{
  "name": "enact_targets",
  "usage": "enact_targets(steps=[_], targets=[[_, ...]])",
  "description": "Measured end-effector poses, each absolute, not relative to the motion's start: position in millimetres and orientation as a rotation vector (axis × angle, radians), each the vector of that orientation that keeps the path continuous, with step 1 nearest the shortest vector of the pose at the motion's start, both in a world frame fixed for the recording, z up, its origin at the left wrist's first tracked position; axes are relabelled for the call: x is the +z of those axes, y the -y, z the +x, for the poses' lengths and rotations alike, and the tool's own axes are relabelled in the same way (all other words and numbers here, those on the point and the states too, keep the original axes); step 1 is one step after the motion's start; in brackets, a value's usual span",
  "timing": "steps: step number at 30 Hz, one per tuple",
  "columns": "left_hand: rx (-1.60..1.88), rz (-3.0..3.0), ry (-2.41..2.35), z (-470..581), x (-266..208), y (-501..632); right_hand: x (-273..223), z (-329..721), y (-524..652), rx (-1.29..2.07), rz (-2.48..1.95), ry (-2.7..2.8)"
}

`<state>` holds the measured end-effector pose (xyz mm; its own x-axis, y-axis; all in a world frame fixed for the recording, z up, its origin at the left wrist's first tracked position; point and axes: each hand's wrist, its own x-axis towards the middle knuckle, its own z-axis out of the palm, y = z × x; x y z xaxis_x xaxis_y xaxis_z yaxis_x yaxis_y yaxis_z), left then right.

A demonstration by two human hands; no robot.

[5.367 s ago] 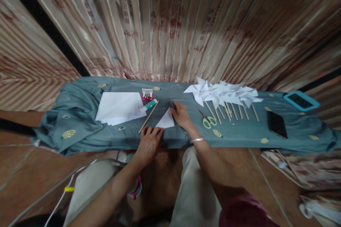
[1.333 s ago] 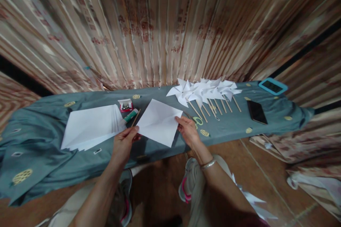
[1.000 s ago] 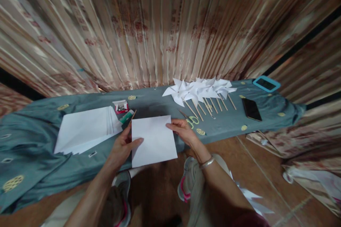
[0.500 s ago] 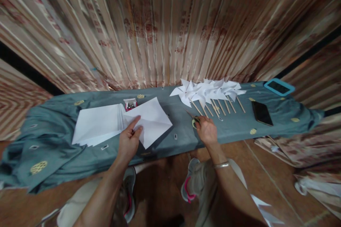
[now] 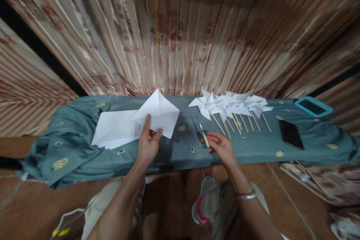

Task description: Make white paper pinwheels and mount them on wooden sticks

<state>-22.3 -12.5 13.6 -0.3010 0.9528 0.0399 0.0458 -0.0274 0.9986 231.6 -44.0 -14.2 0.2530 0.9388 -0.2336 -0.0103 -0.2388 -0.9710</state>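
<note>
A creased square sheet of white paper (image 5: 164,110) is pinched in my left hand (image 5: 149,142), raised and tilted above the cloth, with thumb and fingers at its lower part. In my right hand (image 5: 221,146) is a pair of scissors (image 5: 204,137) with light green handles, blades pointing up and away. The scissors are apart from the sheet, to its right. Left of the sheet lies a fanned stack of white paper (image 5: 115,125), partly covered by it. Several white paper pinwheels (image 5: 225,105) on wooden sticks lie in a row beyond my right hand.
The long table has a grey-green patterned cloth (image 5: 81,157), bunched at the left end. At the right lie a black phone (image 5: 291,134) and a blue-framed device (image 5: 313,106). A striped curtain (image 5: 180,33) hangs close behind.
My left hand has lifted the sheet off the cloth, and it now hides the small red box. The scissors have turned in my right hand. The view has shifted left.
</note>
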Motion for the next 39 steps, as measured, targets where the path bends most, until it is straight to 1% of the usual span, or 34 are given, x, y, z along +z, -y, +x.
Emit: enact_targets(steps=[2, 5, 11, 16, 23, 39], targets=[[1.468, 1.073, -1.452, -21.1, 16.3, 9.3, -10.2, 216.3, 46.6, 1.376, -1.332, 0.791], [1.519, 1.035, -1.447, -18.9, 18.3, 5.7, -7.3, 192.1, 54.6, 1.609, -1.159, 0.771], [1.497, 1.001, -1.329, -10.5, 17.9, 5.1, -14.1, 164.6, 66.9, 1.799, -1.002, 1.079], [1.437, 1.061, -1.302, -5.4, 16.2, 8.4, -13.0, 162.6, 64.3, 1.805, -0.994, 1.192], [1.423, 1.123, -1.258, 0.7, 9.1, 13.2, -4.6, 163.4, 62.5, 1.771, -0.997, 1.199], [1.411, 1.174, -1.297, 2.1, 13.4, 18.2, -9.5, 165.4, 64.2, 1.747, -0.974, 1.258]])
